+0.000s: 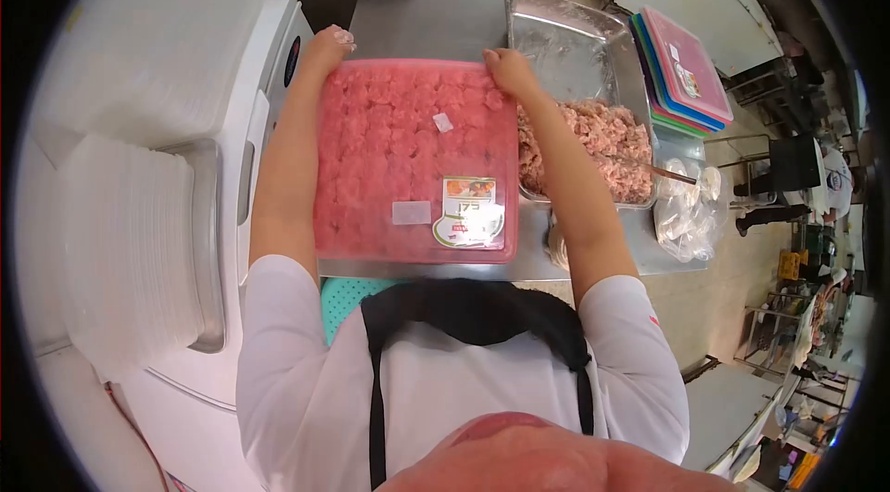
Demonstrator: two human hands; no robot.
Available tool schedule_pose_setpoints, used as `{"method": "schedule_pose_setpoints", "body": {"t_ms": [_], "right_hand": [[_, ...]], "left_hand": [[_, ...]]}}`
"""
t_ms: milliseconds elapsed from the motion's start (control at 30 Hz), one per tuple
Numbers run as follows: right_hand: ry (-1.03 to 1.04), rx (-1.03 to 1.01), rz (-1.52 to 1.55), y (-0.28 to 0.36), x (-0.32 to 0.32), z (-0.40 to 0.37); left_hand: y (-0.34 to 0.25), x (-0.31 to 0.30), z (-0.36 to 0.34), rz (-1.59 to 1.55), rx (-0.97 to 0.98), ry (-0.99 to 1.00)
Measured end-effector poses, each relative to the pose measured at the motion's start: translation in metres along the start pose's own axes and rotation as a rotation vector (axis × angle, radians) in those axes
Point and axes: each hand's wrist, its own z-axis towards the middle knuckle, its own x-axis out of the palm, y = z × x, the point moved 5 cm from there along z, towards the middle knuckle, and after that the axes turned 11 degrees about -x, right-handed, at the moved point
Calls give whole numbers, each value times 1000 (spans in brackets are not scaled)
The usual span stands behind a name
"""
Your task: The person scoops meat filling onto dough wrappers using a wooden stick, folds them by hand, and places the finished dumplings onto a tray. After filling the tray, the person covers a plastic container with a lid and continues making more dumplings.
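From my remote seat I see the pink flat rectangular plastic pack of diced meat (408, 149) lying level over the near half of the grey steel surface (422, 14), its near side along the surface's near edge. I cannot tell whether it rests there or is held just above it. The pack looks almost square from here. Its slightly longer axis seems to run from the near edge toward the far edge, with its sides parallel to the surface's edges. Its printed label (468, 212) sits at the near right corner, and two small white stickers lie closer to the middle. The left hand (329, 42) has its grip clenched on the pack's far left corner, fingers curled over the rim. The right hand (505, 70) is grasping the far right corner in the same manner. Just beside the pack on the right stands a rectangular shiny metal tray (575, 38), which reaches the far right corner of the surface and holds pale pink minced meat (593, 144) in its near end. Past the right edge lies a stack of coloured flat boards (691, 75). To the left of the surface stand stacks of white plastic containers (130, 242).
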Motion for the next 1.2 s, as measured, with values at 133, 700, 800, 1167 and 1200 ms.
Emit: {"method": "schedule_pose_setpoints", "body": {"t_ms": [133, 700, 800, 1167, 1200], "right_hand": [[141, -40, -1, -3, 2, 11], [-62, -744, -181, 118, -23, -133], [209, -728, -176, 144, -21, -206], [286, -769, -303, 168, -15, -239], [250, -768, -309, 169, -15, -242]], "left_hand": [[14, 15, 12, 9, -2, 63], [-38, -59, -213, -232, 98, -367], [-41, -70, -282, -386, -106, -340], [-48, -71, -307, -297, -14, -430], [-50, -75, -308, -305, 13, -454]]}}
